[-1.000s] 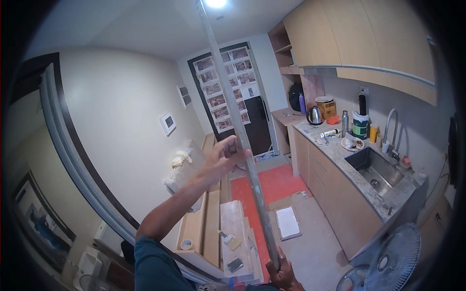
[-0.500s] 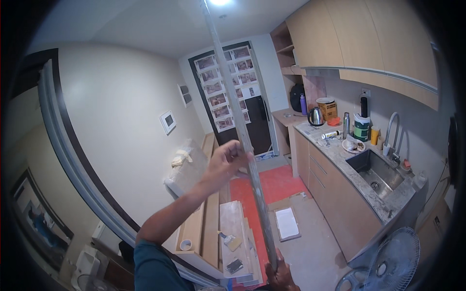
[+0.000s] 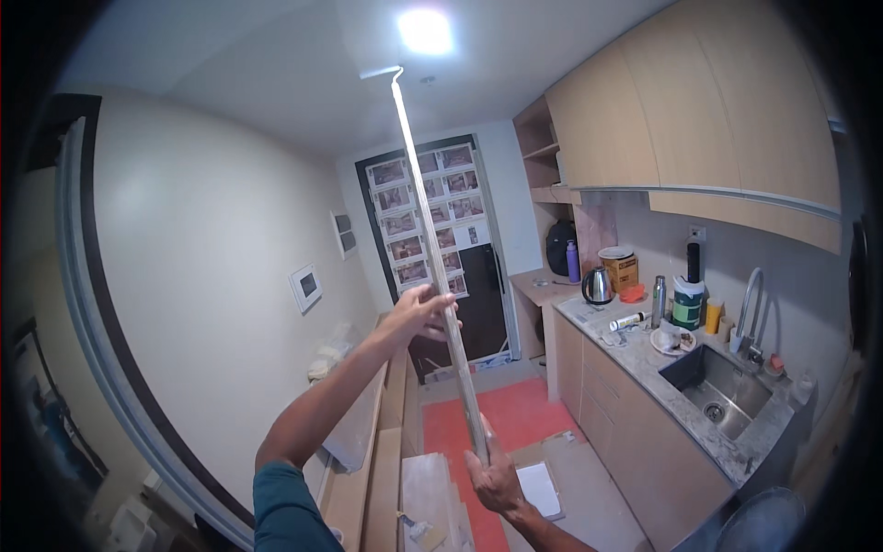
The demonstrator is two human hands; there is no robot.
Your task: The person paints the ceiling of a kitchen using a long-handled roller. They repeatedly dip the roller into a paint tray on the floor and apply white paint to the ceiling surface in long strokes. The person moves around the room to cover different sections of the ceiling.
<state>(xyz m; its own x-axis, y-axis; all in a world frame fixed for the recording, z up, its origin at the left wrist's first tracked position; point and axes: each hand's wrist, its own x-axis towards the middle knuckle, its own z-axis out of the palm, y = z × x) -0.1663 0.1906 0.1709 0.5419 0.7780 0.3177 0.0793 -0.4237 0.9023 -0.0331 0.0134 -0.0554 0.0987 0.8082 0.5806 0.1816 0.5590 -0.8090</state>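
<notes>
A long paint roller pole (image 3: 429,230) rises at a slant in front of me, its roller (image 3: 379,72) at the ceiling beside the bright light. Midway down, my left hand (image 3: 421,315) curls its fingers around the shaft. My right hand (image 3: 495,474) grips the lower end, the thumb lying along the wood. Whether the roller presses on the ceiling is hard to tell.
To the right runs a counter with a sink (image 3: 722,391), a kettle (image 3: 598,285) and bottles, below wall cabinets (image 3: 717,101). A fan (image 3: 763,524) stands at lower right. Stacked boards (image 3: 428,488) lie low at left. Ahead is a dark door (image 3: 483,276) with taped-up pictures.
The view has tilted upward, bringing the roller head into sight. My right hand has come up with the pole's lower end, and both hands still hold the pole.
</notes>
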